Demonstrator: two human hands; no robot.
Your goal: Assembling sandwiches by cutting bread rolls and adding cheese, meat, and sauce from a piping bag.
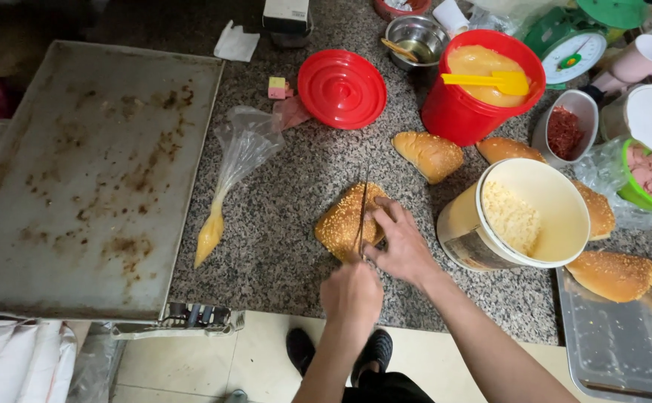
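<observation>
A sesame bun (344, 222) lies on the granite counter (288, 246), just left of the cream tub of crumbs (523, 216). The right hand (403, 242) presses it flat, fingers spread; the left hand (351, 292) is closed round a knife (361, 213) — blade edge-on in the bun. Those fingers sit right beside the blade; a slip could nick them. The knife's handle is hidden inside the fist.

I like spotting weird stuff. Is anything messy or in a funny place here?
Yes. The big metal tray is blotched with brown burnt-looking stains. The red bucket stands open, its red lid lying apart on the counter, and a yellow spatula rests across the rim.
</observation>
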